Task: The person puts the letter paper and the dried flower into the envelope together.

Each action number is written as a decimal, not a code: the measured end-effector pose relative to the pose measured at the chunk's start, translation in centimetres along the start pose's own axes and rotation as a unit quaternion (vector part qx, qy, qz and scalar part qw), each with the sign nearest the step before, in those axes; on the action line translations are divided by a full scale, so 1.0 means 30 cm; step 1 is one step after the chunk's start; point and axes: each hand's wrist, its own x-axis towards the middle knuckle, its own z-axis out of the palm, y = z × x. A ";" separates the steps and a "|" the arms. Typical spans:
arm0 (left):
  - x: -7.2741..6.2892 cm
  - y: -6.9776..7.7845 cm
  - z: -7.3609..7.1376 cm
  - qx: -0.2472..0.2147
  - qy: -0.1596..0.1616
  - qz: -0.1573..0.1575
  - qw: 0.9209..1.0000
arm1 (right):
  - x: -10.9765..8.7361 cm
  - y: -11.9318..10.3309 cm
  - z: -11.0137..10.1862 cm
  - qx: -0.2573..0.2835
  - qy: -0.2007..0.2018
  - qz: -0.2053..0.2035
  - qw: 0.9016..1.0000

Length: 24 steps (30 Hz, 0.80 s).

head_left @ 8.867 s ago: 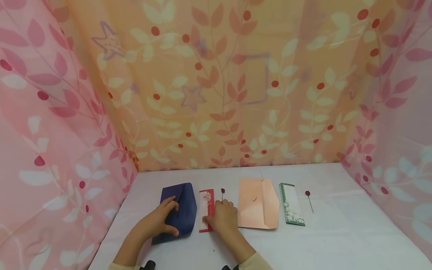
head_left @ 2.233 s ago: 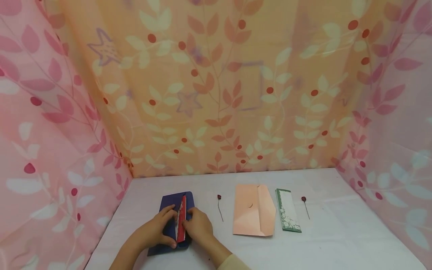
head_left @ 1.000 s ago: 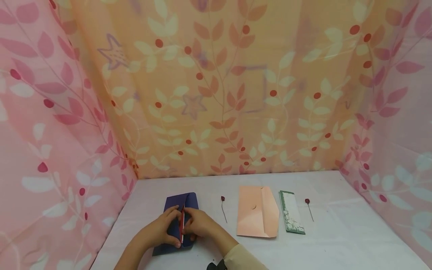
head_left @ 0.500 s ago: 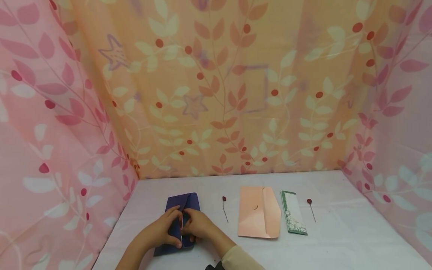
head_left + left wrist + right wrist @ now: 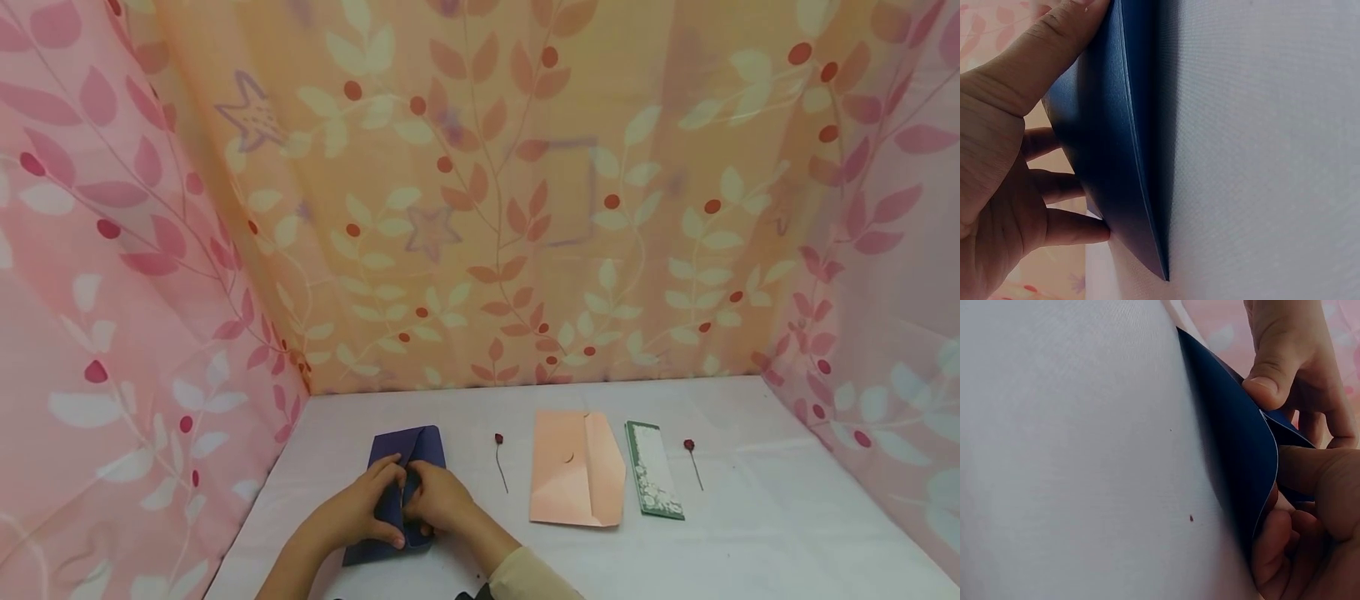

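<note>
While both hands work at the navy envelope (image 5: 390, 507) on the white table (image 5: 772, 508), the head view shows it at the near left, opened flap (image 5: 435, 446) toward the right. The left hand (image 5: 354, 508) spans the pocket, thumb and fingers apart, squeezing its edge into a bow; the right hand (image 5: 444, 500) meets it from the other side, fingers bent at the opening. To the right lie a red flower (image 5: 498, 439) on a thin stem, a peach envelope (image 5: 562, 479), a green-bordered card (image 5: 656, 475) and a second red flower (image 5: 689, 445).

From the left wrist, the thumb presses the curved dark paper above while three spread fingertips touch its far edge.

From the right wrist, one digit reaches into the gap behind the flap and other fingers curl at its edge, gripping it; what lies inside is hidden.
</note>
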 end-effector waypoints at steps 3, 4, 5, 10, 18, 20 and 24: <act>0.000 0.000 0.001 -0.001 -0.002 0.002 1.000 | -0.004 0.001 0.001 0.002 -0.001 0.000 1.000; 0.000 0.000 0.000 -0.002 -0.002 0.002 1.000 | -0.005 0.001 0.001 0.005 -0.002 -0.001 1.000; 0.000 0.000 0.000 -0.001 -0.002 0.003 1.000 | -0.006 0.002 0.001 0.006 -0.004 -0.003 1.000; 0.000 -0.004 0.005 0.002 0.000 0.005 1.000 | -0.015 0.008 0.005 0.004 -0.007 -0.014 1.000; -0.002 -0.004 0.014 0.007 -0.004 0.004 1.000 | -0.054 0.010 0.003 0.018 -0.011 -0.031 0.999; -0.001 -0.002 0.013 0.009 -0.001 0.006 1.000 | -0.063 0.012 0.000 0.030 -0.013 -0.040 0.999; 0.002 0.002 0.008 0.013 0.002 0.007 1.000 | -0.077 0.014 -0.009 0.053 -0.017 -0.053 0.997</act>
